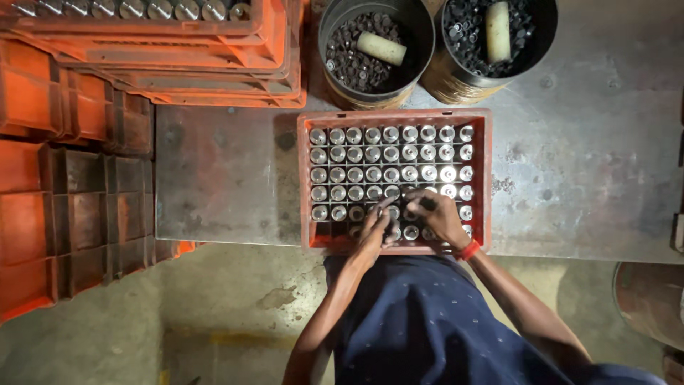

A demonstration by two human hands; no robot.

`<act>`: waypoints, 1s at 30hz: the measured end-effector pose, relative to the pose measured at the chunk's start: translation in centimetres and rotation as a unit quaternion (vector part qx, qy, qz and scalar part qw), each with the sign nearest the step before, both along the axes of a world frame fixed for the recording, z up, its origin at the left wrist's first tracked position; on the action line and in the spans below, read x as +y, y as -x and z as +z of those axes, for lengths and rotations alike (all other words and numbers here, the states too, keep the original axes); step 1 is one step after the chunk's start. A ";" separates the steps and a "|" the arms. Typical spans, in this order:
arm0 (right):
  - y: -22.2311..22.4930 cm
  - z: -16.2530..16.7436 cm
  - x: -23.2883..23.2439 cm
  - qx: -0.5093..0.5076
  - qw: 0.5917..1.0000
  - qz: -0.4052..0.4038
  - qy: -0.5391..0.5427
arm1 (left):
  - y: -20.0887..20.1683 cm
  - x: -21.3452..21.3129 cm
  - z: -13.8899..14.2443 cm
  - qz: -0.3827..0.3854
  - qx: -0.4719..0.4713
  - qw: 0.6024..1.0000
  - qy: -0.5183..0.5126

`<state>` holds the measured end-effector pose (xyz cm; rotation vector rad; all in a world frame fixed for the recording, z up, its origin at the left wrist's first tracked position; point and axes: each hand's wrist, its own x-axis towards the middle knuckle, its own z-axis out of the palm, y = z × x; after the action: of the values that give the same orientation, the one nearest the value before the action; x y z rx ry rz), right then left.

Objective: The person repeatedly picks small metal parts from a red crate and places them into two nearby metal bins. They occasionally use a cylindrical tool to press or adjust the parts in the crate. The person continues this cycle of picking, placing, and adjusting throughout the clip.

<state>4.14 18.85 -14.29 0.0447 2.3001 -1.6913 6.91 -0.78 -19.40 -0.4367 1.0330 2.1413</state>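
Shiny metal cylinders fill an orange crate

Shiny round-topped metal cylinders [372,154] stand in rows of nine inside the orange plastic crate [305,182] at the table's near edge. Left hand [375,227] and right hand [436,215] press curled fingers among the nearest rows; what they grip cannot be told. Two dark round buckets [375,51] of small black parts stand at the far edge; stacked orange crates [85,135] lie left.

I see both hands, left hand [374,228] and right hand [436,214], down in the orange plastic crate [306,178] of shiny upright metal cylinders [372,153] (near rows), on grey metal table [584,164].
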 end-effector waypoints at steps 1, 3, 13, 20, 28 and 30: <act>-0.3 0.0 0.1 -0.003 0.996 -0.012 0.088 | 0.2 0.3 0.2 -0.018 0.003 0.999 -0.033; -0.7 -0.2 0.1 -0.144 0.969 -0.003 0.203 | 0.1 0.9 0.4 -0.030 -0.006 0.997 -0.070; 3.7 -1.5 0.9 0.122 0.962 0.053 -0.240 | 0.5 0.4 -1.3 0.113 -0.045 0.992 0.025; 5.3 -0.5 0.6 0.098 0.989 0.032 -0.107 | 1.6 0.2 -0.6 0.072 -0.004 0.996 0.051; 2.9 -0.1 -0.5 -0.121 0.979 -0.026 0.161 | 2.5 1.7 1.6 0.086 -0.015 0.993 0.085; 4.2 -0.1 0.2 -0.048 0.992 -0.093 0.075 | 2.3 0.9 1.5 0.097 -0.073 0.990 0.078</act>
<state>-0.07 19.07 -14.37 0.3105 2.1502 -1.9041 4.59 0.14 -17.90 -0.7861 1.1171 2.1657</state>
